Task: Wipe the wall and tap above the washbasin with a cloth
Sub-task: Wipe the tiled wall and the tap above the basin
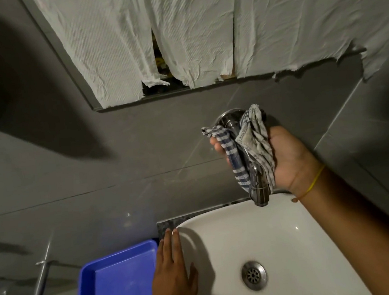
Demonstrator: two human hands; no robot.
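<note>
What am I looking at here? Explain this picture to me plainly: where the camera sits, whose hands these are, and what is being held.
There is no machine: a person wears one camera on the head, looking down at their own two bare hands. The right hand wraps a checked cloth around the metal tap on the grey tiled wall. The left hand rests flat on the rim of the white washbasin, holding nothing. Beside the basin lies a blue tray. Above, torn white paper covers what seems to be a mirror.

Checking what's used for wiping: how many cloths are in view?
1: the cloth is wrapped around the tap, held by the right hand. No others visible.
</note>
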